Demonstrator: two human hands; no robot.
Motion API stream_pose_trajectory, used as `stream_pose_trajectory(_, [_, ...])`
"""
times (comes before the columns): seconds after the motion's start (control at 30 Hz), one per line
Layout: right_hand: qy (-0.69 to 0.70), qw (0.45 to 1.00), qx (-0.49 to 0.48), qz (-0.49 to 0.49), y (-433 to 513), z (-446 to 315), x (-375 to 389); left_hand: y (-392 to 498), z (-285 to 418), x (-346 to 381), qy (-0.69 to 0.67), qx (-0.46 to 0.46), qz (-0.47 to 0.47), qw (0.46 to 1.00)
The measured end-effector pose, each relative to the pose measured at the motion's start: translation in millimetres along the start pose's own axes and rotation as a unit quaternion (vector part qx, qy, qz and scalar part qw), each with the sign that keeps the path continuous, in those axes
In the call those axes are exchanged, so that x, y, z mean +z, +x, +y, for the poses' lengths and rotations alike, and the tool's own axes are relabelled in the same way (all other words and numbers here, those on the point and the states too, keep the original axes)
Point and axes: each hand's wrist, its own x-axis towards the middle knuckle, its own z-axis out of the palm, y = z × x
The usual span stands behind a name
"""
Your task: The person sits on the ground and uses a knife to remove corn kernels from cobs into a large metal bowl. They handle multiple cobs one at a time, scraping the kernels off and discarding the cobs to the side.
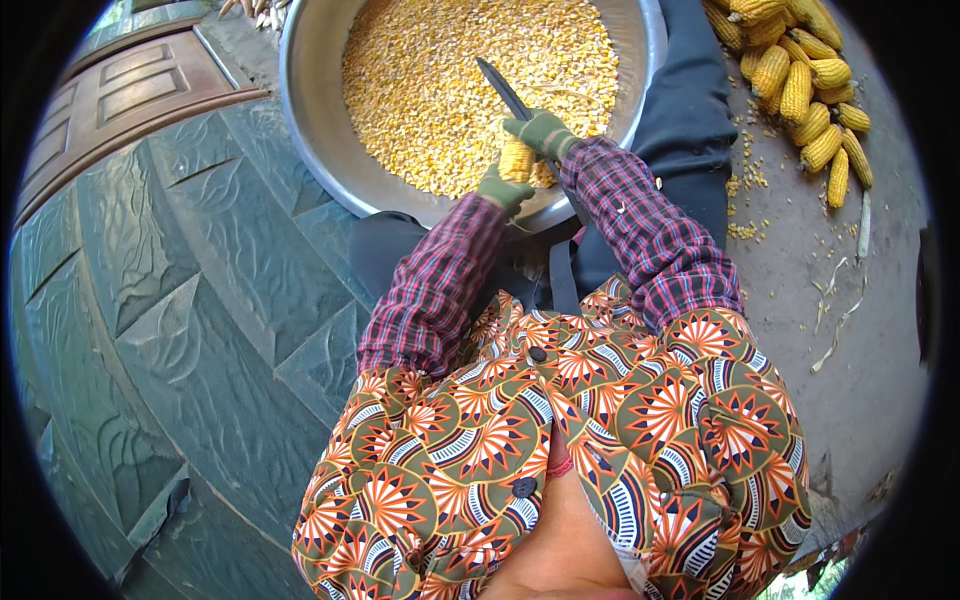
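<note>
A large metal basin (319, 142) stands at the top centre, holding loose yellow corn kernels (435, 90). Over its near part, my left hand (504, 187), in a green glove, grips the lower end of a corn cob (517, 159). My right hand (546, 135), gloved in green with pale stripes, is at the cob's upper end. A dark, narrow, blade-like tool (502, 86) passes under or through my right hand, its pointed end over the kernels and its other end running back beneath my right forearm. Whether the right fingers close on the tool, the cob or both is hard to see.
A heap of yellow corn cobs (796, 90) lies on the floor at the upper right, with scattered kernels (746, 187) and husk strips (832, 322) nearby. Green wrinkled sheeting (225, 262) and a brown panelled wooden piece (142, 90) lie left. My legs flank the basin's near side.
</note>
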Motion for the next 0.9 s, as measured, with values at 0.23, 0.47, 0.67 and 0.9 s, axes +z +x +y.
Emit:
stream_pose_trajectory(0.23, [-0.096,0.995,-0.012,0.015,-2,-1,-3,-2,2,10,-0.056,-0.102,-0.102,0.988])
stream_pose_trajectory(0.47, [-0.003,1.000,0.025,-0.008,-4,-4,-3,-4,6,-13,-0.188,-0.174,-0.177,0.950])
stream_pose_trajectory(0.67, [-0.069,0.997,0.018,0.001,-9,-9,0,6,-5,21,-0.011,0.171,0.021,0.985])
stream_pose_trajectory(0.9, [0.029,0.996,0.057,-0.062,-8,-7,-7,-4,-26,-8,-0.378,-0.165,-0.298,0.861])
